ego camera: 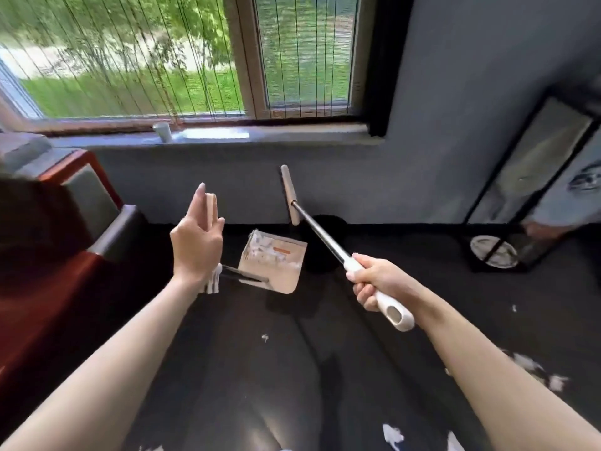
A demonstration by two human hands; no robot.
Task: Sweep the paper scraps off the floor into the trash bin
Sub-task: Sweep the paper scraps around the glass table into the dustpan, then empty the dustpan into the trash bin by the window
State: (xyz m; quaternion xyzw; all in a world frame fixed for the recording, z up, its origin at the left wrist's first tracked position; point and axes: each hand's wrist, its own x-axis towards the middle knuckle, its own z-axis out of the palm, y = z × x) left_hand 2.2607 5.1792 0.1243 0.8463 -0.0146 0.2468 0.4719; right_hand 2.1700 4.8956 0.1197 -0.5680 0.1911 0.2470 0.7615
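My right hand (377, 284) grips the white handle of a broom (320, 234). Its metal shaft points up and away, and the flat beige head (289, 193) hangs in the air in front of the grey wall. A beige dustpan (276, 265) lies on the dark floor between my hands, with white paper scraps inside. My left hand (198, 236) is raised above the dustpan's handle (244, 276), fingers straight, holding nothing. More paper scraps (533, 369) lie on the floor at the lower right. Just behind the dustpan is a dark round shape (325, 249), too dim to identify.
A red and dark sofa (48, 271) fills the left side. The grey wall and a windowsill with a white cup (162, 131) run across ahead. A framed standing mirror with a round base (494, 255) leans at the right.
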